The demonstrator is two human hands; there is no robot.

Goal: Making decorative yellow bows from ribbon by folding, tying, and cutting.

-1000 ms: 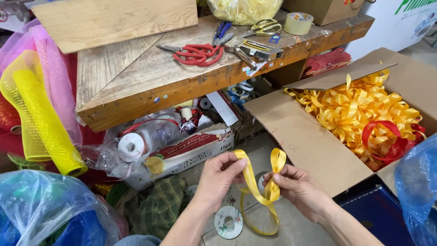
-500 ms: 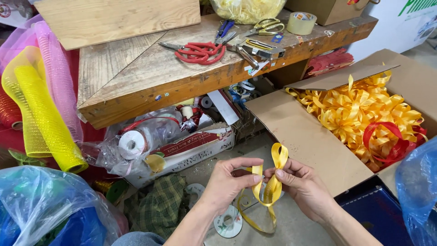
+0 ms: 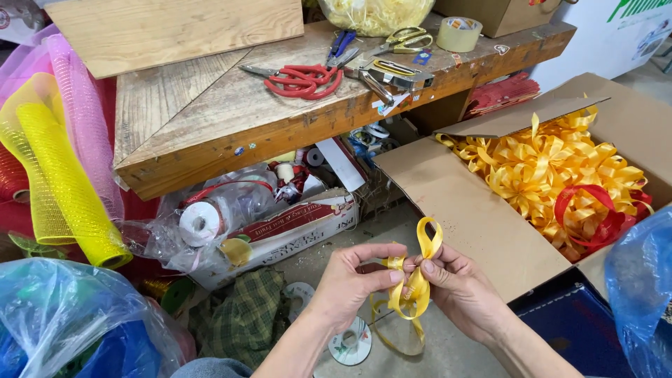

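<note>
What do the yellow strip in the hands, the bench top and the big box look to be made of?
Yellow ribbon, pinched by left hand and right hand: likely glossy plastic or satin ribbon; it shines and holds stiff loops. Bench top: bare, worn wood with visible grain. Box: plain brown cardboard, matte, with folded flaps.

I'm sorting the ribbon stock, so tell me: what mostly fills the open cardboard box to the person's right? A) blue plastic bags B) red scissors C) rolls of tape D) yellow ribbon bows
D: the open cardboard box is heaped with yellow ribbon bows, plus a red ribbon loop on top near its right side.
</note>
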